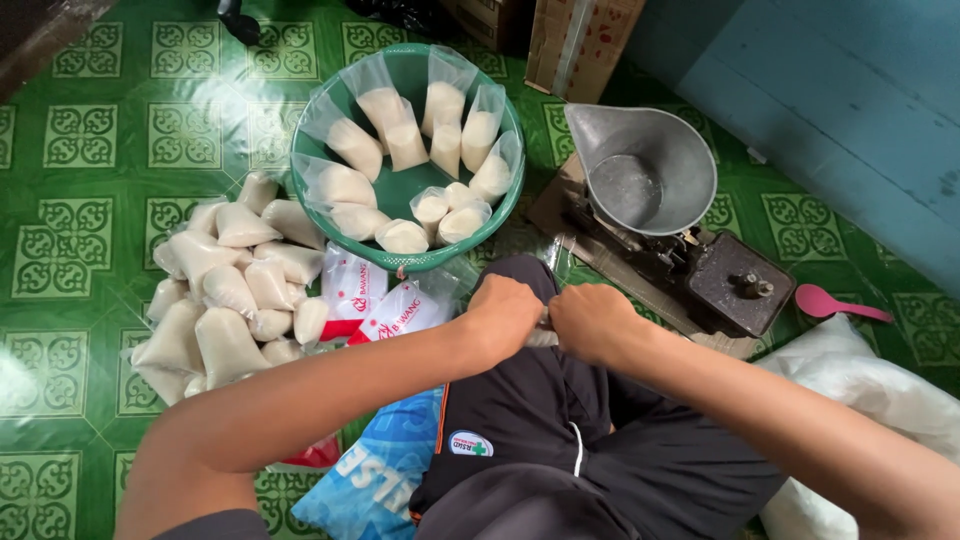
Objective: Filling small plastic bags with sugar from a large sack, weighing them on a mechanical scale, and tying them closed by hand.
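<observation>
Centre frame: left hand (503, 315) and right hand (592, 322) both clenched on a small plastic bag (543, 338), mostly hidden between the fists, over the knee. Likely knotting it: keep tension even. Filled bags fill the green basin (306, 182) above.

A green plastic basin (505, 215) is sitting on the green patterned floor (80, 140), holding open clear bags of white grain (405, 135). Left of it, tied bags (225, 290) are lying in a heap. A balance scale (725, 280) with a metal scoop pan (645, 165) is standing to the right, a pink spoon (835, 305) lying just beside it. Cardboard boxes (580, 40) are standing behind. A large white sack (860, 380) is resting at the right edge.
</observation>
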